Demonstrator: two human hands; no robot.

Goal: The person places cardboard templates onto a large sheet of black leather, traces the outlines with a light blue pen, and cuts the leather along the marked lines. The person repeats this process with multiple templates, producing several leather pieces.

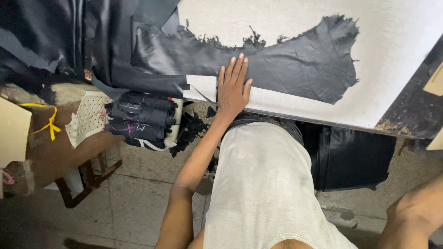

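The left hand [233, 87] lies flat, palm down, fingers straight and close together, thumb slightly apart, at the bench's near edge. Its arm stretches forward, nearly straight. The right arm hangs bent low; its hand is out of sight.

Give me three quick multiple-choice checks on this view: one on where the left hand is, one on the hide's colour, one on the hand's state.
1. Where is the left hand?
A. On the rolls
B. On the hide's lower edge on the table
C. On the floor

2. What colour is the hide?
A. Black
B. Tan
C. White

3. How is the left hand set?
A. Fist
B. Pinching
C. Flat, fingers spread

Answers: 1 B, the palm lies across the hide's edge and the white table. 2 A, it is black against the white top. 3 C, the fingers lie flat and grip nothing. The rolls lie apart.
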